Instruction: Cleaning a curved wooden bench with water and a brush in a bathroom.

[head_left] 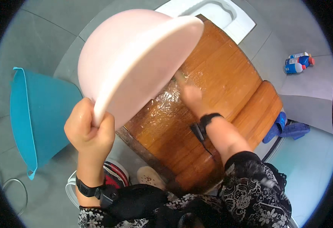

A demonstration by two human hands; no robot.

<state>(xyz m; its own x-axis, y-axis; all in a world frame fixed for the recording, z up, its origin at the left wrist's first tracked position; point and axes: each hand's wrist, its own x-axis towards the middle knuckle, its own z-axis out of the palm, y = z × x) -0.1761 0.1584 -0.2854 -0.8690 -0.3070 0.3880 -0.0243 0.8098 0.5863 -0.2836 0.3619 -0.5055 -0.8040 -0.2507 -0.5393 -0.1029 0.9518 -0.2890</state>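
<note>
My left hand (88, 127) is closed on the rim of a large pink basin (115, 49). The basin is tipped on its side, its opening facing right and down over a brown wooden panel (227, 64). Water (169, 98) lies shiny and rippling on the wood just below the basin's rim. Close to this wet patch, my right hand (192, 98) is low over the panel. Motion smears its fingers, and I cannot make out whether they hold anything. A dark strap hangs from the black band (210, 118) on my right wrist.
A tall turquoise tub (44, 117) stands at the left. White squat toilet (219, 17) behind the panel; several bottles (297, 62) by the right wall. Blue slippers (284, 129) lie right of the panel. A white bucket (72, 190) and my beige clog (150, 178) are near me.
</note>
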